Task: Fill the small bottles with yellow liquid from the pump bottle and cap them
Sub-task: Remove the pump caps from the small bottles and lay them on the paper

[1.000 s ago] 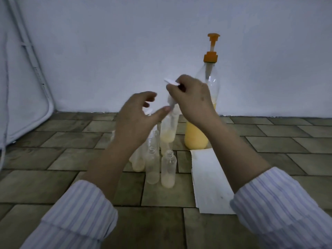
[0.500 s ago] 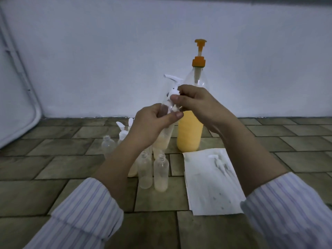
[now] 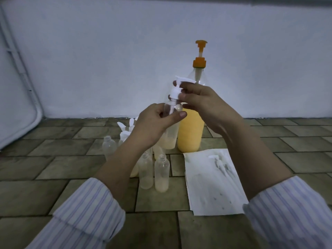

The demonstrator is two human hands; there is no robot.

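1. Left hand [image 3: 152,126] grips a small bottle [image 3: 170,126] at frame centre, held upright.
2. Right hand [image 3: 201,103] pinches the white pump cap [image 3: 177,91] seated on its neck.
3. The pump bottle [image 3: 191,133] stands at one o'clock of it, on the tiled floor [image 3: 53,159].
4. Open small bottles [image 3: 161,173] stand at six o'clock.

The left hand [image 3: 152,123] hides the middle of the held small bottle [image 3: 170,137], and its forearm covers part of the bottles on the floor [image 3: 133,169]. Both striped sleeves [image 3: 294,212] are cut by the lower edge. The marks on the white paper [image 3: 215,186] are too blurred to tell
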